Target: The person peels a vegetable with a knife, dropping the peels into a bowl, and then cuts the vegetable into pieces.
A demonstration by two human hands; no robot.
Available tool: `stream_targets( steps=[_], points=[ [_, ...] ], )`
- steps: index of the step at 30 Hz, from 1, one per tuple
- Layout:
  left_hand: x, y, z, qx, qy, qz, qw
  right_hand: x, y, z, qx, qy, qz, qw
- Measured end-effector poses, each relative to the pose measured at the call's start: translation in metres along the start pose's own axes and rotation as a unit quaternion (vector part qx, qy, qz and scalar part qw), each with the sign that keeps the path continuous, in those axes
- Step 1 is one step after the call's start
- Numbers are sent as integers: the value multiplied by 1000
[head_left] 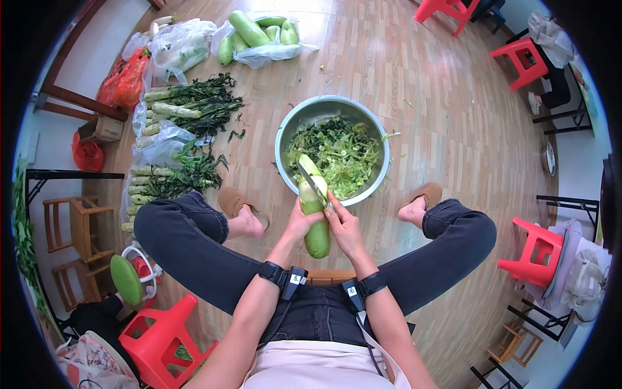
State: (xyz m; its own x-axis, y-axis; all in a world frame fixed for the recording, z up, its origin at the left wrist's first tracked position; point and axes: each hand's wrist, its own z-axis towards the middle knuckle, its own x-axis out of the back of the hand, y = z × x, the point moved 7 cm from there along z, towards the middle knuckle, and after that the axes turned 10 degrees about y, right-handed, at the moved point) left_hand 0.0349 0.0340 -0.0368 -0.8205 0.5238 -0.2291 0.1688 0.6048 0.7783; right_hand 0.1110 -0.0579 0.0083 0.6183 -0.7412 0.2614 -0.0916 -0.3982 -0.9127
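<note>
My left hand [302,222] is wrapped around a green gourd [317,238] from its left side. The gourd's far end is pale where the skin is off, and its near end is still green. In my right hand [343,225] is a knife [307,176], its blade lying along the pale part; the handle is mostly hidden by my fingers. Both hands are close together between my knees, at the near rim of a metal basin [278,152]. Inside it lie chopped dark leaves and pale green pieces [340,152].
Leafy stems [188,107] lie in bunches on plastic at the left. Behind them are a bag of whole gourds [256,39] and a red bag [133,78]. Red stools [159,340] stand behind me at left and along the right [534,253]. A seated person's leg [556,87] shows far right.
</note>
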Motion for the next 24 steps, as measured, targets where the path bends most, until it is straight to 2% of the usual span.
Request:
stream_targets(
  steps=[6, 12, 14, 17, 20, 24],
  points=[
    [0, -2, -2, 9, 6, 11, 1000, 1, 7, 2, -10, 6, 14, 1000],
    [-5, 0, -7, 41, -7, -15, 999, 3, 2, 2, 13, 11, -56, 998],
    [-6, -1, -8, 53, -11, -26, 998, 4, 2, 3, 50, 29, -94, 994],
    [-7, -2, -9, 71, -23, -49, 996, 7, -7, 3, 58, 33, -141, 988],
    [-6, -6, -7, 94, -38, -65, 993, 9, -11, 4, 101, 55, -160, 980],
    [-9, -3, -9, 104, -60, -85, 989, 12, -18, 2, 104, 60, -157, 980]
  ],
)
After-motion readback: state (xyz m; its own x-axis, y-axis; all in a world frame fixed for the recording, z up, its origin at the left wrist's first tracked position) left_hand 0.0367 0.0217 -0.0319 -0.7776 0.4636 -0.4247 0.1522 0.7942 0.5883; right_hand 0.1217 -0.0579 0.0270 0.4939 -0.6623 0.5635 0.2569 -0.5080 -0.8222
